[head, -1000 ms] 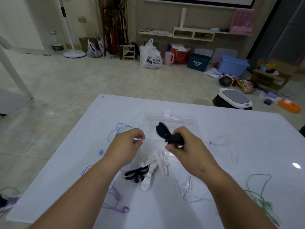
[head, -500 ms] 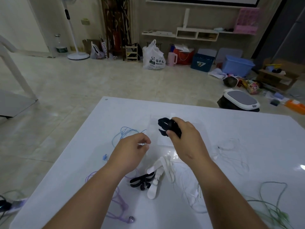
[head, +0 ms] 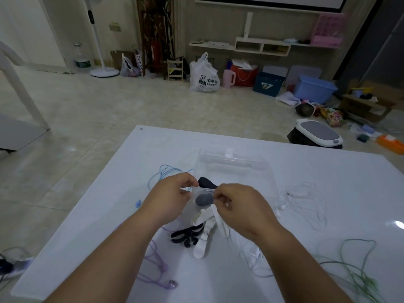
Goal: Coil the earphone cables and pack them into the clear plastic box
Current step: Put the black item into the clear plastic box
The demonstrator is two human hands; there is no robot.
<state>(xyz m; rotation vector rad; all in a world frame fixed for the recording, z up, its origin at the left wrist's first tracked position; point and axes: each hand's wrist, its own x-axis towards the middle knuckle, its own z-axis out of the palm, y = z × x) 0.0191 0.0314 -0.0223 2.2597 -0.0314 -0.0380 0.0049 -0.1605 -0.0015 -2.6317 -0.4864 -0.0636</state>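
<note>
The box (head: 238, 171) sits open near the middle of the tabletop (head: 328, 171), a little toward its far edge, and both hands meet at the box's near wall. The right hand (head: 242, 208) has its grip pressed together, thumb and forefinger pinching the right end of a black coil (head: 206, 183). The coil lies at the box's near-left corner. Its upper part shows dark above the rim and its lower part grey through the clear wall, so I judge it to be inside, or nearly so. The left hand (head: 170, 200) has curled fingers, and its grip seems to pinch the near rim at that same corner, steadying the box.

The coming move turns on one relation. The coil lies just left of the right fingertips and between the two hands, with its long axis running roughly along the near wall. Only the right hand is on it, so letting go looks like that hand's job, perhaps with a nudge toward the far edge.

Much remains uncoiled: a blue cable (head: 166, 170) left of the box, white cables (head: 296, 194) to its right, a purple cable (head: 171, 284) toward the near-left corner and a green cable (head: 358, 239) toward the near-right. Some clips (head: 203, 243) lie under the wrists.
</note>
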